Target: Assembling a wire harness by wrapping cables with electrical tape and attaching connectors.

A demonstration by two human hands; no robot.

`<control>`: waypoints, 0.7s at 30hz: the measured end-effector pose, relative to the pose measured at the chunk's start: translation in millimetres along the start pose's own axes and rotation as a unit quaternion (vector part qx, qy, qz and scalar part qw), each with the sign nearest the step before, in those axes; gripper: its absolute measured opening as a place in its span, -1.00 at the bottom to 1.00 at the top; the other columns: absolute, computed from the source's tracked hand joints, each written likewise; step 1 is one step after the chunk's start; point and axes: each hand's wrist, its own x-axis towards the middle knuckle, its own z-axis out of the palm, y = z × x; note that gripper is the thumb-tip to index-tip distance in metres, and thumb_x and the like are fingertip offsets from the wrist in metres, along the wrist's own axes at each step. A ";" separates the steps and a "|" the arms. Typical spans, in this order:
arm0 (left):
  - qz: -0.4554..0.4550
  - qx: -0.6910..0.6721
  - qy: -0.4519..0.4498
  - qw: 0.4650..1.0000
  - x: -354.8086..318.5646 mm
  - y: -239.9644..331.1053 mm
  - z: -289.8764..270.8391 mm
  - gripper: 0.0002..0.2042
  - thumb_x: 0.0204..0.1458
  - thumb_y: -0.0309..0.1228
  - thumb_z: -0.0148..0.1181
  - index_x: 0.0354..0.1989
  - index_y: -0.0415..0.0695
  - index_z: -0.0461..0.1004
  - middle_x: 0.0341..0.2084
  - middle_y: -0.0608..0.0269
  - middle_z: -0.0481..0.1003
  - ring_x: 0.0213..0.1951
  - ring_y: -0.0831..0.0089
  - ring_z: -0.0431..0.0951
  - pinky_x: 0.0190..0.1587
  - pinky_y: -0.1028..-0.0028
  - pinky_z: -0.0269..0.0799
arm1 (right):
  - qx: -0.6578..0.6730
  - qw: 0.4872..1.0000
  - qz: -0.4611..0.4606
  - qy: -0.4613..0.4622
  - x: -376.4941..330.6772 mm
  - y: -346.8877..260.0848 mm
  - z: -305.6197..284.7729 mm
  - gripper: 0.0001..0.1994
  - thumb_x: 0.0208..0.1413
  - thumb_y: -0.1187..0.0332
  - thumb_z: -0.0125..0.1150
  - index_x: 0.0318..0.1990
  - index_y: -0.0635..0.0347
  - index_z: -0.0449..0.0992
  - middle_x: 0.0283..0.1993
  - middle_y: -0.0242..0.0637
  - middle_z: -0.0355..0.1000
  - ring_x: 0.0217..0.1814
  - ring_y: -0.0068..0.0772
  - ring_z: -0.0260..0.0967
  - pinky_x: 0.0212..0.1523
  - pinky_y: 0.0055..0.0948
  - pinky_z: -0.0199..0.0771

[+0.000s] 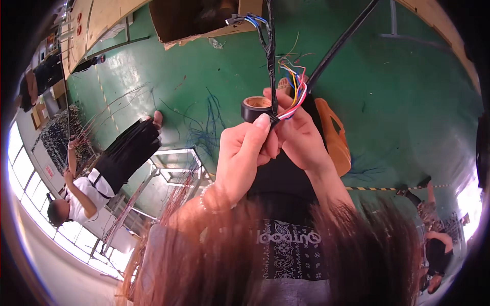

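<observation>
Above the green floor (398, 102), left hand (245, 153) and right hand (301, 137) both pinching the wire bundle (272, 76) beside the tape roll (255, 108); loosened grip likely unravels wrap.

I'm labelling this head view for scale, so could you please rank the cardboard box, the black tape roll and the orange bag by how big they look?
1. Cardboard box, though cut off by the rim.
2. Orange bag, partly behind the right hand.
3. Black tape roll, smallest, despite being nearest the camera.
</observation>
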 end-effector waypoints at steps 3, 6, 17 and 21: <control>-0.078 0.000 -0.022 0.997 2.1 16.6 -4.8 -0.49 0.30 -0.16 -0.08 -0.70 -0.19 0.37 -0.73 0.46 0.28 -0.70 0.74 0.08 -0.63 0.62 -0.09 | -0.250 0.966 0.002 -0.067 4.0 -17.3 -12.7 -0.63 0.09 0.56 0.21 0.08 0.30 0.41 -0.04 -0.32 0.46 -0.32 -0.64 0.38 -0.35 -0.61 0.43; -0.116 -0.021 -0.063 0.991 6.3 10.4 -15.0 -0.52 0.29 -0.18 -0.07 -0.68 -0.18 0.36 -0.72 0.49 0.25 -0.68 0.74 0.07 -0.61 0.62 -0.11 | -0.457 0.881 -0.119 -0.018 -15.7 -19.9 -13.2 -0.67 -0.09 0.51 0.40 -0.11 0.32 0.51 -0.28 -0.49 0.36 -0.48 -0.75 0.14 -0.51 -0.69 0.10; 0.090 0.312 -0.005 0.946 -5.1 -5.1 15.7 -0.68 0.29 -0.24 -0.05 -0.46 -0.19 0.28 -0.69 0.27 0.26 -0.62 0.52 0.23 -0.54 0.45 0.18 | -0.402 0.880 -0.204 0.147 -11.4 -58.2 31.5 -0.86 0.09 0.37 0.31 -0.31 0.23 0.52 -0.52 -0.57 0.20 -0.52 -0.71 0.00 -0.49 -0.62 -0.02; 0.023 0.036 -0.015 0.999 -10.1 -13.7 20.2 -0.58 0.34 -0.16 -0.16 -0.58 -0.10 0.20 -0.68 0.55 0.09 -0.61 0.71 0.01 -0.58 0.58 -0.08 | -0.455 0.840 -0.233 0.183 -16.7 -44.7 30.8 -0.76 0.12 0.23 0.30 -0.40 0.22 0.47 -0.56 -0.44 0.20 -0.50 -0.52 0.07 -0.39 -0.46 0.10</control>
